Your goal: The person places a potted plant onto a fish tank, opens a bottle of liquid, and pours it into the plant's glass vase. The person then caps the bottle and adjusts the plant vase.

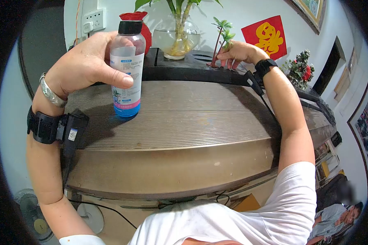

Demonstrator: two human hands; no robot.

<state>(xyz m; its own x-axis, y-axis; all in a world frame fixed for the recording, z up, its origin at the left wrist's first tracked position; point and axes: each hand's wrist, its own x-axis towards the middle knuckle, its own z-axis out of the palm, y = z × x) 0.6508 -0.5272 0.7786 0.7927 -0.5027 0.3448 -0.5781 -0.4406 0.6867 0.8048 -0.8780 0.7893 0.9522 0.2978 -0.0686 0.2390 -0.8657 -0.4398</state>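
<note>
- Our hands work well apart: the left hand (84, 61) is wrapped around a bottle of blue liquid (127, 98), upright over the left half of the ribbed casing (184, 118).
- Our right hand (243, 52) reaches a miniature palm (227, 36) on the black ledge (180, 74) along the casing's back edge; we cannot tell whether its fingers grip it.
- Between our hands stands a glass vase (166, 37).
- Beyond, we see a red paper square (265, 37) on the wall (237, 10).
</note>
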